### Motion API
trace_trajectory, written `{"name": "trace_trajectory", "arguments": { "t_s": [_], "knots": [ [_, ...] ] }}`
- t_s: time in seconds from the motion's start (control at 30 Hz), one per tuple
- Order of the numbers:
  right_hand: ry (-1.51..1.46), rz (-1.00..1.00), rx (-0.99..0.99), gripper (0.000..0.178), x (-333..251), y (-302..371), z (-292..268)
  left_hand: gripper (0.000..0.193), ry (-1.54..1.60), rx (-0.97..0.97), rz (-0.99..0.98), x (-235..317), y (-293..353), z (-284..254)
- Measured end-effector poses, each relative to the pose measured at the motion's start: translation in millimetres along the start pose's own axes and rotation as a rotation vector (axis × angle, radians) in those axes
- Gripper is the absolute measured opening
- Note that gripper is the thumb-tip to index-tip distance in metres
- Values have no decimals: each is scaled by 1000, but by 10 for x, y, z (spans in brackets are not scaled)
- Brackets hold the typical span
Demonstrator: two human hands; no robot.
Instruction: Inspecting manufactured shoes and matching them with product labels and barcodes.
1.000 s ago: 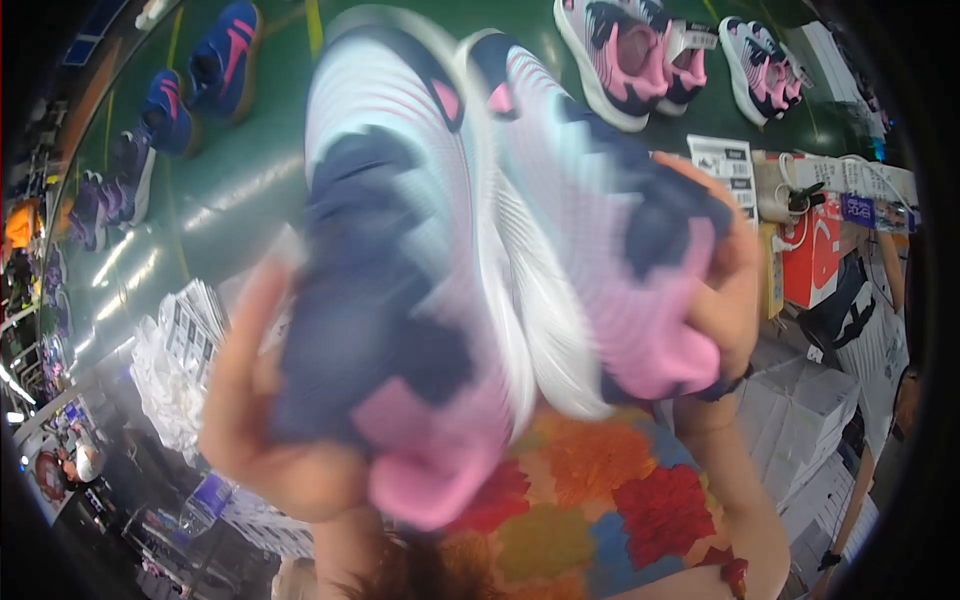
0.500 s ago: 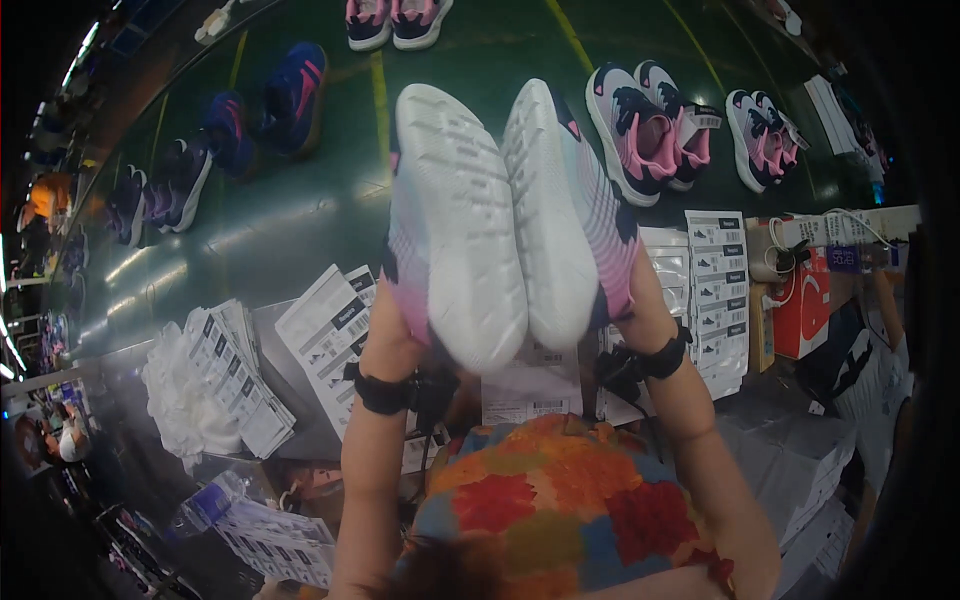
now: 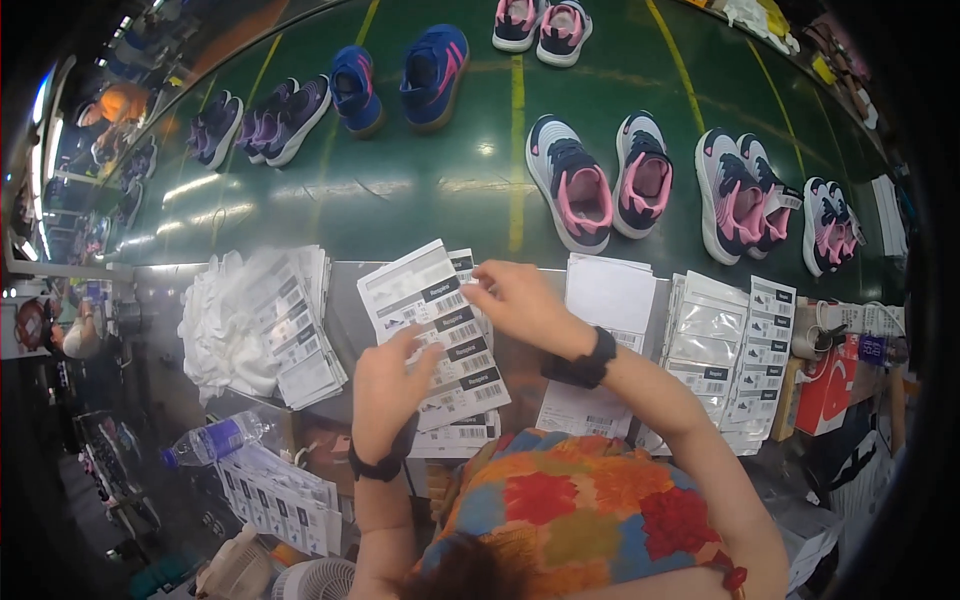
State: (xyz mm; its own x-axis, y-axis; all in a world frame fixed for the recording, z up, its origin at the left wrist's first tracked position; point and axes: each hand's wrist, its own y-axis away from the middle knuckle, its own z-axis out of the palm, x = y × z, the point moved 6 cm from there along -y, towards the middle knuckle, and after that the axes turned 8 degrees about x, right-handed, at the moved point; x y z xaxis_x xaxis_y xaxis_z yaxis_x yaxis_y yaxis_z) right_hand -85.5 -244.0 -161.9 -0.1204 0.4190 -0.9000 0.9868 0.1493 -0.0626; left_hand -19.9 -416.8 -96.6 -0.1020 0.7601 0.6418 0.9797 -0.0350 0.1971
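A sheet of printed shoe labels [image 3: 462, 345] lies tilted on a stack of similar sheets on the grey ledge. My left hand [image 3: 392, 385] is over its lower left side, fingers parted, the tips at the paper. At the sheet's upper right edge is my right hand [image 3: 525, 305], its thumb and forefinger bent and a little apart; nothing shows between them. Beyond, on the green surface, a white, navy and pink left sneaker [image 3: 570, 185] and its matching right sneaker [image 3: 644, 175] stand upright, apart from my hands.
Crumpled white paper [image 3: 225, 325] and more label sheets [image 3: 300, 330] lie to the left. A plastic bottle [image 3: 222, 437] rests below them. White paper [image 3: 610, 290] and further label sheets [image 3: 765, 350] are at right, beside a red box [image 3: 828, 390]. Blue sneakers [image 3: 432, 80] stand at the back.
The pair of sneakers, held up soles toward me in both hands, now stands on the green surface. Both hands have let go and moved to the label sheet. The view has shifted left.
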Motion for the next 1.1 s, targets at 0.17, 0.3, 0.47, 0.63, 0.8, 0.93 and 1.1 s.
{"name": "trace_trajectory", "arguments": {
  "t_s": [0.17,0.3,0.47,0.63,0.8,0.93,1.1],
  "knots": [
    [-3,-17,-86,29,25,-197,389,61,-50,255,-236,-738,410,-86],
    [-434,221,-183,21,-223,-28,-90,67,100,511,-189,-537,400,-222],
    [-641,170,-74,23,-537,137,-820,48,600,226,-76,-82,187,-72],
    [-736,176,93,23,-577,267,-1091,22,763,283,-4,262,197,-237],
    [-513,77,434,18,-600,347,-1240,15,954,295,-6,82,232,-272],
    [-399,45,457,18,-493,362,-1188,26,497,272,-290,-739,180,-139],
    [-443,46,382,14,-545,438,-1152,87,425,153,28,-469,158,-31]
  ]
}}
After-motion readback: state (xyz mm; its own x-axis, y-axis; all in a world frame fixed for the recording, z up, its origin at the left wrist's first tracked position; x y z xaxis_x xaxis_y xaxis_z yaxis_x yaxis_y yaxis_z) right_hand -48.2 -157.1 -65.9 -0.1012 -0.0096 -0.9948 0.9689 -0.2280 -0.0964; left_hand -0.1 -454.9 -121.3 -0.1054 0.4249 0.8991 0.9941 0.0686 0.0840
